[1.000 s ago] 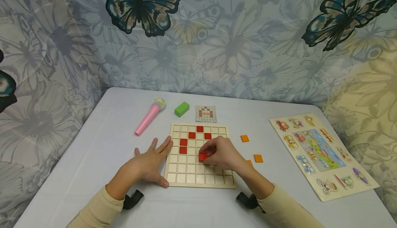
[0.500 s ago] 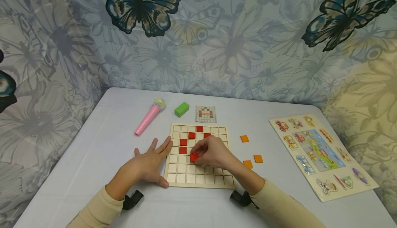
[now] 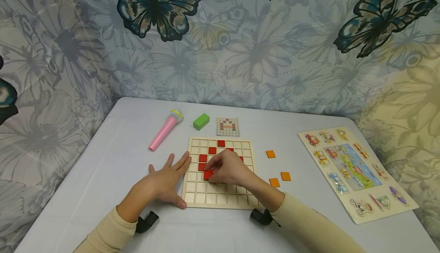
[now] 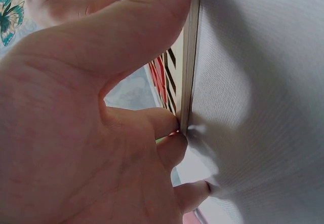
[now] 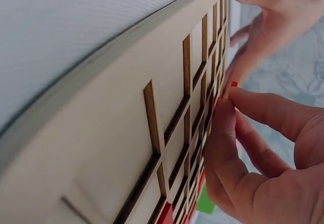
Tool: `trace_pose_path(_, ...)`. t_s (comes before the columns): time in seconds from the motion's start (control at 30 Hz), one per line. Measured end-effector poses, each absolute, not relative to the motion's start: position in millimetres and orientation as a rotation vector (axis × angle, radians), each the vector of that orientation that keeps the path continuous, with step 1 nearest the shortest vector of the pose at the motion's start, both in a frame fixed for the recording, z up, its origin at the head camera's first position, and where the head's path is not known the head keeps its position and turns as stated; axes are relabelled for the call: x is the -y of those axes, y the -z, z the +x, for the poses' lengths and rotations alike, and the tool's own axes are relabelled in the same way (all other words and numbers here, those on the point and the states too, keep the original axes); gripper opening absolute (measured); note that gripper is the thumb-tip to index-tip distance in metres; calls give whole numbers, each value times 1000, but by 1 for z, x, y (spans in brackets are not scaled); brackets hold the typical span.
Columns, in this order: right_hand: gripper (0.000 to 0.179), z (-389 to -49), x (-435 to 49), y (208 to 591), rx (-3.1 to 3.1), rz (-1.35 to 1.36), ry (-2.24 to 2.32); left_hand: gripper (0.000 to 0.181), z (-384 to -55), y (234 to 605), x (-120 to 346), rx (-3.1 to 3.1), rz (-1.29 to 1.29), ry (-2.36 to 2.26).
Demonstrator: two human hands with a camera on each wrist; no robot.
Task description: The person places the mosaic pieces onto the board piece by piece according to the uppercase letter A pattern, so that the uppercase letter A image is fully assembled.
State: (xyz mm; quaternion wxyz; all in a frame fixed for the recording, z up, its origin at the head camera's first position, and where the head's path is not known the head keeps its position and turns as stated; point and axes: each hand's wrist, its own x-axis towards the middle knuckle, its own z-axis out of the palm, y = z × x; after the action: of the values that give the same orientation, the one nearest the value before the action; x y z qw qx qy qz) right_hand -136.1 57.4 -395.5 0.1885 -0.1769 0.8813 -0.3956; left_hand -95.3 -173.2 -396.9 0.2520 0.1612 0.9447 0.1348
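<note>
A wooden grid board point(image 3: 221, 206) lies on the table with several red square tiles in its cells, among them one near the top point(image 3: 221, 143). My right hand point(image 3: 228, 167) pinches another red tile point(image 3: 207, 175) between thumb and fingertips, low over the board's left part, just below the left column of red tiles. In the right wrist view a red corner of the pinched tile point(image 5: 234, 84) shows past the fingertips. With fingers spread, my left hand point(image 3: 159, 182) rests along the board's left edge; its thumb and fingertips touch the frame point(image 4: 188, 72) in the left wrist view.
Three orange tiles, one of them nearest the back point(image 3: 270, 154), lie right of the board. Behind it are a small pattern card point(image 3: 227, 127), a green block point(image 3: 201, 122) and a pink toy microphone point(image 3: 166, 130). A picture puzzle board point(image 3: 357, 174) lies at the right.
My right hand has moved left across the board with the red tile pinched in it, uncovering a red tile at the right. The left hand has stayed in place.
</note>
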Motion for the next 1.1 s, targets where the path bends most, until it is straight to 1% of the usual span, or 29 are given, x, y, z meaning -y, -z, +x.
trace_pose_path(0.3, 28, -139, -51, 396, -2453, -516, 1079, 139, -95, 398, 174, -2578, 451, -373)
trace_pose_path(1.1, 23, -141, -37, 399, -2488, -600, 1011, 136, -96, 398, 177, -2559, 462, -366)
